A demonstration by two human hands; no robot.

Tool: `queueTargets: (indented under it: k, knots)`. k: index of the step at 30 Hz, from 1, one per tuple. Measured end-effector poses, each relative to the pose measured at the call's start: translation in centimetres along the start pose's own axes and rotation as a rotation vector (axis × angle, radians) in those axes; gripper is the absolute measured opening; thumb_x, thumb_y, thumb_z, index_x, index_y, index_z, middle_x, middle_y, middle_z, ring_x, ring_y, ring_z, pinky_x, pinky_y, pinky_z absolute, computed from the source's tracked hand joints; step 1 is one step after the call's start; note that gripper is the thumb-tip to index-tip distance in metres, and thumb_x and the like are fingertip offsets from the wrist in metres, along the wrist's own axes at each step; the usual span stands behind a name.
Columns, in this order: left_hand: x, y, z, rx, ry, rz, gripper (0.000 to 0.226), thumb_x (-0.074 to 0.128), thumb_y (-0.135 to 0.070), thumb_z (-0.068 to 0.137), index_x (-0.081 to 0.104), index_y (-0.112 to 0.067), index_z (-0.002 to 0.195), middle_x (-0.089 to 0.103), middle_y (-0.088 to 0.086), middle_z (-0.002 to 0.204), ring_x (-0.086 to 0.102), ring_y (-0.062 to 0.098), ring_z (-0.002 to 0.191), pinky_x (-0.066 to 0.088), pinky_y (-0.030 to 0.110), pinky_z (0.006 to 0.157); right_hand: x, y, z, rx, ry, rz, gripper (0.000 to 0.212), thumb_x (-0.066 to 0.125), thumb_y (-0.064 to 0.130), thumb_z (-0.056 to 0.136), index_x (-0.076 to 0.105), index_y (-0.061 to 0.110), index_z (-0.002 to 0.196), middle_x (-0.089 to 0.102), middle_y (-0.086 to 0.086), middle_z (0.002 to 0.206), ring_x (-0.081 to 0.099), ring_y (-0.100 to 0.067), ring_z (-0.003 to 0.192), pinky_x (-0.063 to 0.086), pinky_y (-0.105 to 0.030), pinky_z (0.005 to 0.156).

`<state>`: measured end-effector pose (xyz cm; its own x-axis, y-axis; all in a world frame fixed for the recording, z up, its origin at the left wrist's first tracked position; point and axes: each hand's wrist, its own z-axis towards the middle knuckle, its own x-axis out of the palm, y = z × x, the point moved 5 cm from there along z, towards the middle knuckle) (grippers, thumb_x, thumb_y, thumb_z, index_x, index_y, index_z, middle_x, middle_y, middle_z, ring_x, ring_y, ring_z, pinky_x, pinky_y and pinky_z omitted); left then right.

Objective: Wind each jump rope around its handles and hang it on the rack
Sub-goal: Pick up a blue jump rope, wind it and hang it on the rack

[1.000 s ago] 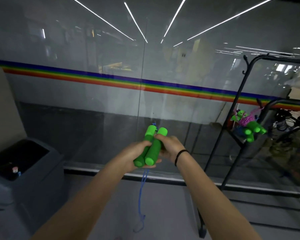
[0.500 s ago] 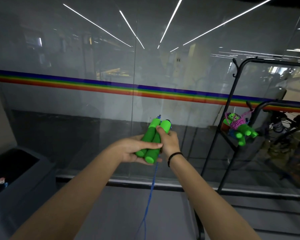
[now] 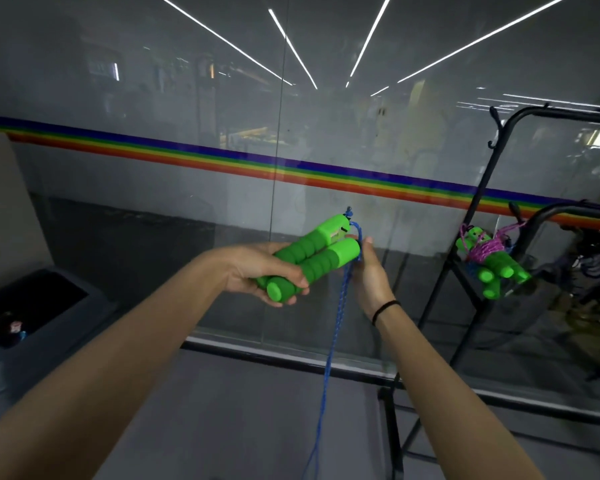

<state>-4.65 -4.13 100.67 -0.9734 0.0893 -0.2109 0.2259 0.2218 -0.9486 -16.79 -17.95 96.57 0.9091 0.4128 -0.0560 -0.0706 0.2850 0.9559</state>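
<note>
My left hand (image 3: 260, 271) grips the two green foam handles (image 3: 312, 252) of a jump rope side by side, tilted up to the right. Its blue rope (image 3: 333, 344) leaves the top ends and hangs straight down toward the floor. My right hand (image 3: 369, 271) is just right of the handles' upper ends and pinches the rope there; its fingertips are partly hidden behind the handles. On the black metal rack (image 3: 478, 202) at the right hangs a wound jump rope (image 3: 489, 258) with green handles and purple cord.
A glass wall with a rainbow stripe (image 3: 222, 161) stands directly ahead. A grey bin (image 3: 49, 306) with a dark opening sits at the lower left. The rack's legs (image 3: 392, 427) reach the grey floor close to my right arm.
My right hand has moved off the handles' front to their right side and taken the rope near the top. The handles have tilted further to the right, and the view has shifted slightly.
</note>
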Motion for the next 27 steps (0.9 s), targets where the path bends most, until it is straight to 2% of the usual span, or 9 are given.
queueTargets:
  k: [2,5,8,11,15,18,20,23,27]
  knots:
    - [-0.2,-0.4,-0.2,0.007,-0.007,-0.015,0.037,0.069,-0.01,0.072,0.056,-0.024,0.103,0.067,-0.001,0.078,0.064,0.01,0.058,0.051,0.021,0.05,1.4,-0.6,-0.6,0.076,0.072,0.113,0.054,0.022,0.047,0.097,0.061,0.01,0.093,0.064,-0.004,0.068,0.059,-0.014,0.058,0.045,-0.027,0.056]
    - [-1.1,-0.8,-0.3,0.031,-0.027,-0.033,0.043,0.072,-0.014,0.061,0.058,-0.022,0.101,0.067,-0.002,0.078,0.064,0.01,0.062,0.052,0.022,0.054,2.8,-2.4,-2.0,0.072,0.041,0.095,0.054,0.022,0.038,0.1,0.058,0.011,0.07,0.04,0.006,0.038,0.032,-0.007,0.034,0.026,-0.021,0.041]
    - [-2.4,-1.0,-0.2,0.065,-0.081,-0.079,0.048,0.071,-0.002,0.069,0.057,-0.019,0.111,0.066,-0.001,0.081,0.065,0.012,0.064,0.053,0.023,0.057,3.9,-3.6,-3.8,0.042,0.02,-0.155,0.044,0.028,0.03,0.1,0.055,0.016,0.069,0.044,0.002,0.05,0.041,-0.007,0.044,0.031,-0.023,0.048]
    - [-3.1,-0.5,0.0,0.075,-0.151,-0.014,0.056,0.072,0.009,0.069,0.054,-0.015,0.117,0.064,0.002,0.086,0.065,0.018,0.068,0.057,0.029,0.06,6.3,-2.4,-5.5,0.0,0.292,-0.676,0.034,0.032,0.027,0.099,0.057,0.005,0.09,0.06,-0.015,0.083,0.057,-0.026,0.079,0.032,-0.026,0.064]
    - [-2.6,0.3,0.0,0.206,-0.222,0.598,0.052,0.075,0.005,0.061,0.055,-0.026,0.097,0.062,-0.005,0.082,0.062,0.014,0.076,0.048,0.019,0.054,7.8,3.1,-6.1,-0.129,0.627,-1.076,0.034,0.035,0.023,0.098,0.057,-0.001,0.107,0.061,-0.022,0.113,0.057,-0.033,0.104,0.042,-0.029,0.082]
    - [-1.7,1.1,0.1,0.117,-0.196,1.211,0.069,0.075,-0.014,0.063,0.048,-0.03,0.124,0.063,0.001,0.108,0.059,0.023,0.101,0.043,0.026,0.07,7.4,6.5,-5.5,-0.175,0.784,-1.276,0.032,0.044,0.028,0.095,0.065,0.003,0.098,0.065,-0.019,0.102,0.059,-0.029,0.094,0.046,-0.032,0.08]
    - [-1.6,1.9,-0.2,0.065,-0.149,1.388,0.068,0.074,-0.017,0.065,0.047,-0.033,0.126,0.062,0.0,0.111,0.059,0.024,0.104,0.041,0.028,0.07,6.6,8.5,-4.6,-0.254,0.769,-1.302,0.035,0.05,0.037,0.091,0.067,0.007,0.081,0.067,-0.013,0.083,0.06,-0.026,0.079,0.047,-0.036,0.072]
    - [-2.1,2.9,-0.7,0.121,-0.062,1.222,0.049,0.077,-0.017,0.062,0.054,-0.033,0.101,0.058,-0.011,0.087,0.057,0.016,0.086,0.042,0.027,0.067,4.7,10.4,-3.1,-0.247,0.709,-1.132,0.033,0.055,0.044,0.087,0.064,0.022,0.064,0.061,0.008,0.067,0.054,0.002,0.063,0.037,-0.02,0.062]
    - [-1.6,2.2,-0.9,0.239,-0.033,1.233,0.057,0.078,-0.02,0.064,0.055,-0.037,0.113,0.052,-0.017,0.082,0.05,0.008,0.078,0.043,0.027,0.068,5.0,9.5,-3.8,-0.149,0.834,-0.948,0.025,0.058,0.041,0.085,0.066,0.027,0.065,0.06,0.021,0.057,0.049,0.013,0.054,0.031,-0.009,0.059]
